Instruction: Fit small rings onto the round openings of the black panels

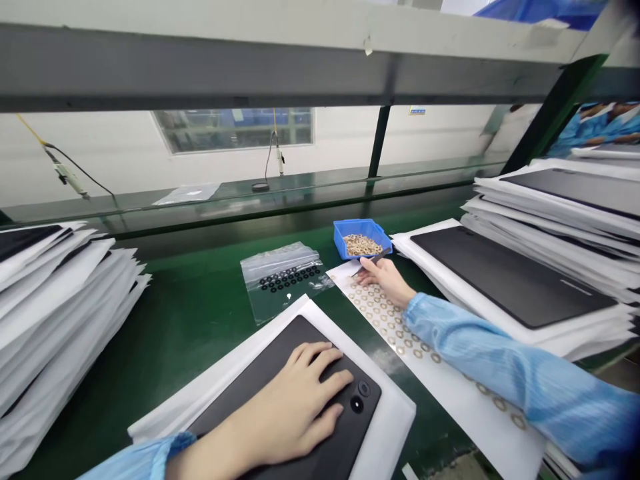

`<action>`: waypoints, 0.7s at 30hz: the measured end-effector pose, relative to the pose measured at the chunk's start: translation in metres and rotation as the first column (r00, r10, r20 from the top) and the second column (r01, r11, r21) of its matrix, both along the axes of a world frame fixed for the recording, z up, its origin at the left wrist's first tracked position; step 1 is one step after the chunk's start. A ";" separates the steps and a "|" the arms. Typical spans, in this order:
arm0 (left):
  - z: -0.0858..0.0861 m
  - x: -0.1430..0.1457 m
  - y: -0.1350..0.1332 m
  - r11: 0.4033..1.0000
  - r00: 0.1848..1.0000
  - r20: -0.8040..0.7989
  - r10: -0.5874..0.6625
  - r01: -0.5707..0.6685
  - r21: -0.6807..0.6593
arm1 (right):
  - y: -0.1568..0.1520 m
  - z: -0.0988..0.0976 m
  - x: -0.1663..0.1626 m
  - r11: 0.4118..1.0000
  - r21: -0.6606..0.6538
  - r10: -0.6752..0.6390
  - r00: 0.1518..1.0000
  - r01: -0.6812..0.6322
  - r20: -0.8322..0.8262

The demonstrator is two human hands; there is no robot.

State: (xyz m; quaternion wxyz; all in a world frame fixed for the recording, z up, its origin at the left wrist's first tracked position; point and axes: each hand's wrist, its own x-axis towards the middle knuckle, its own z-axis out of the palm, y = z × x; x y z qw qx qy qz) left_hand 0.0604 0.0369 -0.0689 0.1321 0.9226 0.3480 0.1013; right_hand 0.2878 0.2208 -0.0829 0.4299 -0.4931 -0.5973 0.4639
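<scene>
While pressing flat, fingers spread, on dark back cover [320, 433] lying on white foam sheet [395, 427]: left hand [295, 410], gripping nothing. Right hand [385, 279] pinched around thin tweezers [375, 257], resting on ring sticker sheet [425, 360]. Blue bin [345, 235] of small rings just beyond right hand. Clear bag [280, 277] of black rings ahead of left hand. Stacked covers [520, 280] right of right hand.

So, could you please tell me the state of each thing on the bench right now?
left hand: flat on the dark panel, holding nothing
right hand: gripping tweezers at the sticker sheet
blue bin: open, holding small rings
plastic bag: lying flat, black rings inside
right panel stack: dark panel on top, untouched
left stack: piled, untouched
</scene>
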 end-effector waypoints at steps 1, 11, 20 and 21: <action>-0.001 0.000 0.000 1.000 1.000 -0.001 -0.007 0.007 0.008 | -0.006 0.008 0.000 0.998 -0.029 0.046 0.999 -0.047 -0.015; -0.002 -0.001 0.005 0.997 0.999 -0.025 -0.045 0.047 0.066 | -0.115 0.003 -0.012 0.825 -0.313 0.423 0.882 -0.470 -0.208; 0.002 0.000 0.004 0.982 0.982 -0.101 -0.160 0.168 0.080 | -0.121 -0.016 -0.009 0.843 -0.248 0.418 0.871 -0.478 -0.258; 0.002 0.000 0.004 0.982 0.981 -0.104 -0.162 0.171 0.080 | -0.121 -0.016 -0.009 0.845 -0.237 0.424 0.871 -0.479 -0.250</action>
